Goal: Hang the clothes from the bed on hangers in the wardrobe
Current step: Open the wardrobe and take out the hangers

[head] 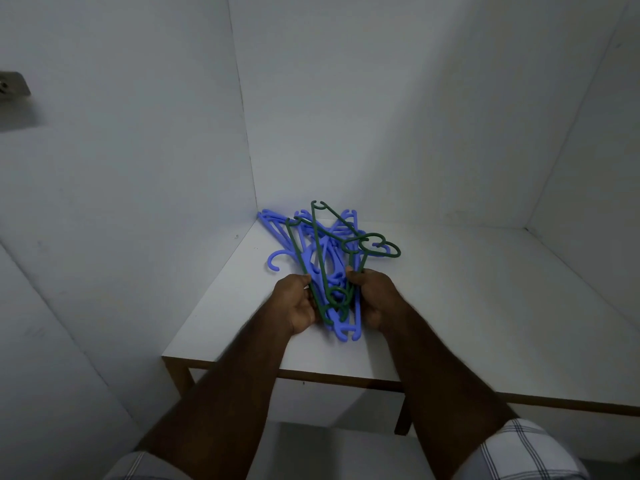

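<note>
Fingers of both hands curl round the near end of a tangled bundle of hangers, the left hand and right hand on either side. Its long axis runs away from them toward the corner of the white shelf. Which hanger comes free first probably cannot be told; neither hand is nearer.

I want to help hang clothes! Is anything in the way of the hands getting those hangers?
Nothing visible is. The left hand and right hand already grip the tangled pile of blue and green hangers from both sides on the white shelf. The hangers are hooked into each other, though.
</note>
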`<state>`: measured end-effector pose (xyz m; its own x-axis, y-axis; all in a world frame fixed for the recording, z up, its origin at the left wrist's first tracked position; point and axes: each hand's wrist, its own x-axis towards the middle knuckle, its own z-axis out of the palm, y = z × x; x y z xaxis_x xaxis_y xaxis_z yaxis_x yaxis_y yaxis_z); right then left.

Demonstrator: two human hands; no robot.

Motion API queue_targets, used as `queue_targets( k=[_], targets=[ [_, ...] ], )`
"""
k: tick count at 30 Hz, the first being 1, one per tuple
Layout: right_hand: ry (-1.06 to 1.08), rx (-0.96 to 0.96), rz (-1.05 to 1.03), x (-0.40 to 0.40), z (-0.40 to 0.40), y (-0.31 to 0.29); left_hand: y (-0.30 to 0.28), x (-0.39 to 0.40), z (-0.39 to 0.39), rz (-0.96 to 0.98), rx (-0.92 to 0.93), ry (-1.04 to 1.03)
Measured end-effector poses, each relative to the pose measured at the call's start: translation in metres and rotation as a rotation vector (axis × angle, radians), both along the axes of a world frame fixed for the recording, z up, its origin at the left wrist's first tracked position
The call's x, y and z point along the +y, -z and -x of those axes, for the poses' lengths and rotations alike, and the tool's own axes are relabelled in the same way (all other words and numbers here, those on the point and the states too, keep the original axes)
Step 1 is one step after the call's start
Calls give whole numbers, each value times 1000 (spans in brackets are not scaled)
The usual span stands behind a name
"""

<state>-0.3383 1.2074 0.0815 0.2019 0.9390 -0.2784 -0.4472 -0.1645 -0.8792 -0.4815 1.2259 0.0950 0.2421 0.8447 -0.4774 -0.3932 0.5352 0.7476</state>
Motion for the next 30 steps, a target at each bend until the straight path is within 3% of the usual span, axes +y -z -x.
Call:
queue_targets(
  k=[30],
  targets=[
    [238,-14,-55,-78,32,-2,-1,-63,30,-93,-53,145]
  ],
)
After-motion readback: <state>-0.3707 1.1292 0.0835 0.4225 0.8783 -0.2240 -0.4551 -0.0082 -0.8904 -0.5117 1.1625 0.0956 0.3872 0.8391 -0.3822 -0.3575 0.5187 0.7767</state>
